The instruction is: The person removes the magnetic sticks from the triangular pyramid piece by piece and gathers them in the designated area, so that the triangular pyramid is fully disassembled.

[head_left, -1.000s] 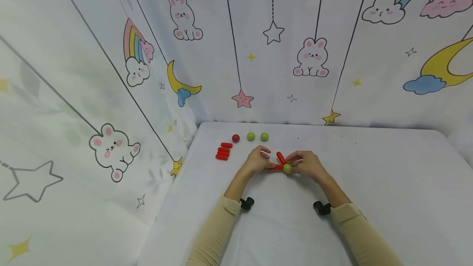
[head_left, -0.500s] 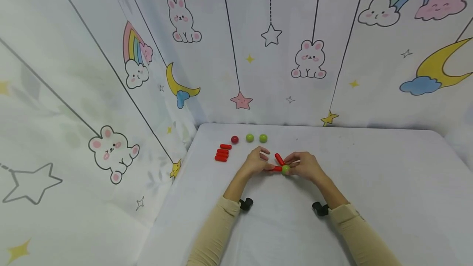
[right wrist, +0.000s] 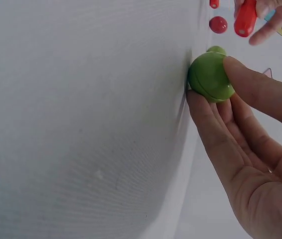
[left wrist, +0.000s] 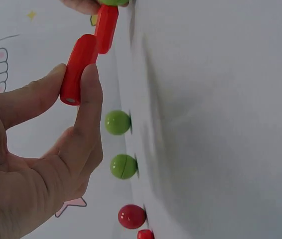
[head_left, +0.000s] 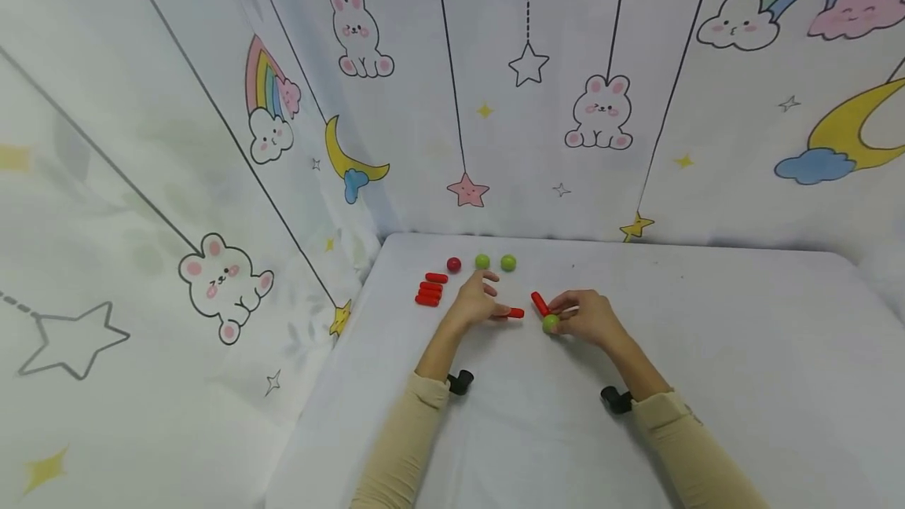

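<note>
My left hand (head_left: 472,301) pinches a short red rod (left wrist: 78,69) between thumb and fingertip; a small grey dot shows on its end in the left wrist view. My right hand (head_left: 590,316) grips a green ball (right wrist: 211,75) between thumb and fingers, low over the table. A second red rod (head_left: 540,303) slants up and away from that ball, its lower end against it; whether they are joined is hard to tell. In the head view a small gap lies between the left hand's rod and the green ball.
On the white table (head_left: 707,352), a red ball (head_left: 454,264) and two green balls, one left (head_left: 482,261) and one right (head_left: 508,262), line the back. Several red rods (head_left: 429,294) lie in a stack at the left. A patterned curtain (head_left: 424,100) stands behind.
My left hand has moved left and away from the green ball, taking its red rod with it; earlier that rod's end touched the ball. The right hand has stayed in place.
</note>
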A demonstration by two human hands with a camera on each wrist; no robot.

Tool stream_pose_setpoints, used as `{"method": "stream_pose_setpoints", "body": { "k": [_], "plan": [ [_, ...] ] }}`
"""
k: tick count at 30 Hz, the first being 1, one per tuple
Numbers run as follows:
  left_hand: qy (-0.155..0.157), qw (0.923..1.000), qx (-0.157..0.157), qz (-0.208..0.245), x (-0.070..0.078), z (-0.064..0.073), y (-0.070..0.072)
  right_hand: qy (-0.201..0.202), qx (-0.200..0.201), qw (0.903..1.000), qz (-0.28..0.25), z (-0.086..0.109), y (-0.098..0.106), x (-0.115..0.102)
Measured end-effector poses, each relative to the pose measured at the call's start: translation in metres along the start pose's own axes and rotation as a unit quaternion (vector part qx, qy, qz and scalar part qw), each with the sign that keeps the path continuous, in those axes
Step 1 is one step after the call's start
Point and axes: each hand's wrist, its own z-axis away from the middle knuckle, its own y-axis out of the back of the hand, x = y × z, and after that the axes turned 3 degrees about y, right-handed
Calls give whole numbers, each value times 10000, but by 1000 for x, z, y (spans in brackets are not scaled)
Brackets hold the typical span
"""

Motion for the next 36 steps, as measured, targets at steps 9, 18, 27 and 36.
{"method": "stream_pose_setpoints", "body": {
  "k": [9,18,27,36],
  "plan": [
    [-98,9981,101,598,-13,7,35,37,-19,10000,-64,2,5,0],
    [-185,9956,427,809,-32,8,57,3,-3,10000,-60,1,3,1],
    [-171,9924,613,1050,-47,13,84,53,13,10000,-70,2,3,1],
    [155,9868,817,1389,-69,13,112,181,12,9998,-51,1,3,1]
  ]
}}
